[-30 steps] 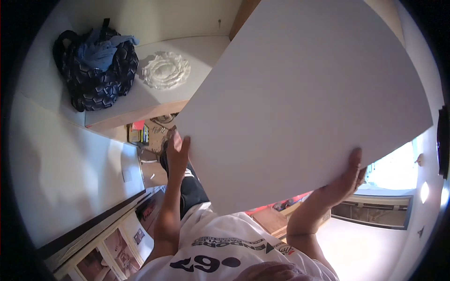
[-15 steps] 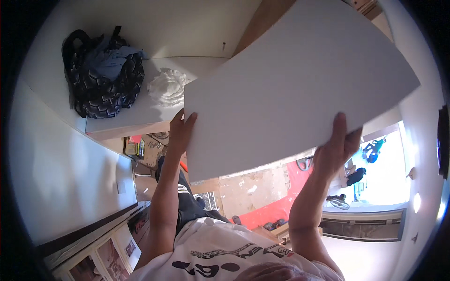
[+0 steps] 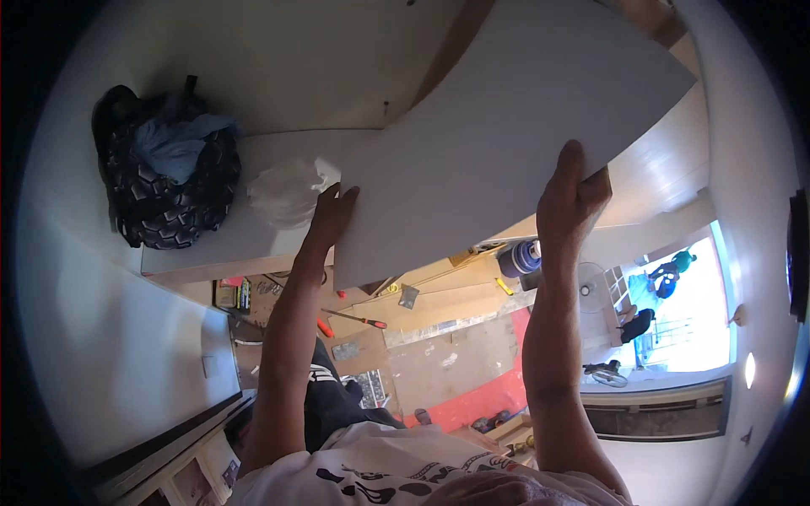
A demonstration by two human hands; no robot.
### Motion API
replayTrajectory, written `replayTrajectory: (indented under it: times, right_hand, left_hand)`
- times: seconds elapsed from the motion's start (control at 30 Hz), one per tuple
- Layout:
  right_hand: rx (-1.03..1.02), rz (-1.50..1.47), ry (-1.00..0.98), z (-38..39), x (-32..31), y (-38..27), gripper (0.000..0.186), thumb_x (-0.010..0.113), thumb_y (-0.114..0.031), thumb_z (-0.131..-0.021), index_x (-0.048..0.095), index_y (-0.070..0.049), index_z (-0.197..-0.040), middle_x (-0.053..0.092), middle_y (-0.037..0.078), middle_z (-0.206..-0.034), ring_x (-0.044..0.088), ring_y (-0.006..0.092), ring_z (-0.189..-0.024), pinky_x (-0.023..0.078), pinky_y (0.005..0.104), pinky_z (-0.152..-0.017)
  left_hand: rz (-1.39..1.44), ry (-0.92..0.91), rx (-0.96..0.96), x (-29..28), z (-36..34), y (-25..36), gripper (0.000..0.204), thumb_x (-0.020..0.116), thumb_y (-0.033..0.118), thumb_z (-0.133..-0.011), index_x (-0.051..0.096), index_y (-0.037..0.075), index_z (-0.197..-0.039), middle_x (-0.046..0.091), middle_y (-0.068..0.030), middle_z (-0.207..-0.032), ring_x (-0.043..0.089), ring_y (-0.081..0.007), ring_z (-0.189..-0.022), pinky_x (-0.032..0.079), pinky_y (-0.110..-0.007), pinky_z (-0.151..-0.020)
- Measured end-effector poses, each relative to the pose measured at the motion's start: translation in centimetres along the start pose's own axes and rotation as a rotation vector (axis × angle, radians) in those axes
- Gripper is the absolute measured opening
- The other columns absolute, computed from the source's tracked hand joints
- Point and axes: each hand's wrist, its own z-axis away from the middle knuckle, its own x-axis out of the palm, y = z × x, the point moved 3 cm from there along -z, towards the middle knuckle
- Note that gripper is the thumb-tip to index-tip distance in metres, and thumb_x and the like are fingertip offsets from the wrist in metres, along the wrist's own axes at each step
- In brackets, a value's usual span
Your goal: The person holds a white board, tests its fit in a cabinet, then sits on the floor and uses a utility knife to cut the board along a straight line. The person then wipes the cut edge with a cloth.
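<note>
A large flat white panel (image 3: 489,126) is held up in front of me, tilted with its right end farther away. My left hand (image 3: 331,221) grips its left edge, the thumb on the upper face. My right hand (image 3: 570,198) holds the near edge toward the right end, thumb on top and fingers hidden beneath. Just beyond my left hand, a crumpled white bundle (image 3: 283,196) rests on a white shelf (image 3: 194,260). A black patterned backpack (image 3: 181,202) with a blue cloth (image 3: 173,148) on top stands farther left.
Far below on the floor lie cardboard sheets (image 3: 447,358), a red-handled tool (image 3: 359,320) and a red covering (image 3: 481,392). A blue-grey container (image 3: 516,257) stands below my right hand. A fan (image 3: 607,374) and people (image 3: 666,278) show at the right.
The panel and both hands have moved away from me, the right hand also to the left. More of the floor and the surface at the right now shows.
</note>
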Motion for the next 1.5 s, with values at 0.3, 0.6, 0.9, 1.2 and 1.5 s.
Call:
replayTrajectory:
  times: [0.3, 0.6, 0.9, 1.2, 1.5]
  right_hand:
    - [0.043, 0.054, -0.016, -0.3, 1.3, 1.2, 0.025, 0.049, -0.015, -0.096, 0.054, 0.004, -0.079, 0.051, 0.006, -0.059, 0.046, 0.0111, -0.055, 0.039, 0.0315, -0.052]
    - [-0.168, 0.059, 0.046, -0.2, 3.6, 1.7, 0.024, 0.05, -0.011, -0.097, 0.053, 0.004, -0.078, 0.053, 0.008, -0.062, 0.05, 0.0162, -0.054, 0.04, 0.0319, -0.052]
    - [-0.232, 0.25, 0.077, -1.0, 3.8, 1.4, 0.025, 0.053, -0.017, -0.099, 0.062, 0.006, -0.093, 0.064, 0.013, -0.076, 0.061, 0.0199, -0.065, 0.047, 0.0321, -0.059]
    - [-0.479, 0.286, 0.007, -0.4, 6.7, -1.0, 0.025, 0.053, -0.016, -0.099, 0.062, 0.007, -0.098, 0.064, 0.016, -0.077, 0.064, 0.0271, -0.066, 0.05, 0.0341, -0.061]
    - [-0.305, 0.406, 0.218, -0.2, 7.4, -0.4, 0.026, 0.059, -0.019, -0.097, 0.065, 0.006, -0.099, 0.069, 0.017, -0.085, 0.065, 0.0213, -0.069, 0.052, 0.0327, -0.06]
  left_hand:
    - [-0.083, 0.08, 0.039, 0.9, -4.3, -4.6, 0.049, 0.058, 0.034, -0.091, 0.06, -0.008, -0.116, 0.069, -0.0175, -0.095, 0.065, -0.022, -0.082, 0.051, -0.035, -0.074]
    - [-0.516, 0.177, 0.4, 2.0, -9.2, -5.6, 0.036, 0.054, 0.027, -0.091, 0.062, -0.006, -0.104, 0.064, -0.0261, -0.103, 0.063, -0.0389, -0.091, 0.049, -0.047, -0.083]
    - [-0.83, 0.288, 0.785, 10.4, -10.0, -6.0, 0.029, 0.048, 0.027, -0.095, 0.062, 0.004, -0.106, 0.061, -0.021, -0.114, 0.061, -0.0385, -0.097, 0.047, -0.051, -0.087]
    - [-0.386, -0.153, 0.486, 17.4, -9.7, -9.5, 0.055, 0.042, 0.044, -0.098, 0.047, 0.006, -0.138, 0.043, -0.0225, -0.143, 0.044, -0.0382, -0.128, 0.037, -0.044, -0.105]
    - [-0.211, -0.253, 0.39, 15.2, -8.4, -1.7, 0.066, 0.035, 0.046, -0.1, 0.036, -0.004, -0.143, 0.035, -0.0276, -0.148, 0.03, -0.0385, -0.14, 0.025, -0.042, -0.116]
